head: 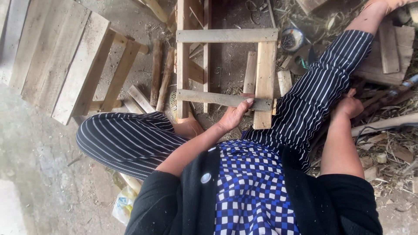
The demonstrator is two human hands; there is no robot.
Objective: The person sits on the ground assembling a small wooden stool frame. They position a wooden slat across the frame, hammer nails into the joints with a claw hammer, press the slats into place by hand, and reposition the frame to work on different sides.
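Left hand (235,114) closed over near slat of wooden frame (226,65), flat on dirt between striped-trousered legs. Right hand (347,106) down beside right thigh among scrap wood (383,124); grip not discernible. Pallet (61,61) lying left.

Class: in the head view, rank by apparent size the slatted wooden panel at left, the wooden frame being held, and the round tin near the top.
1. Slatted wooden panel
2. Wooden frame, close behind the panel, held by the left hand
3. Round tin, clearly smallest
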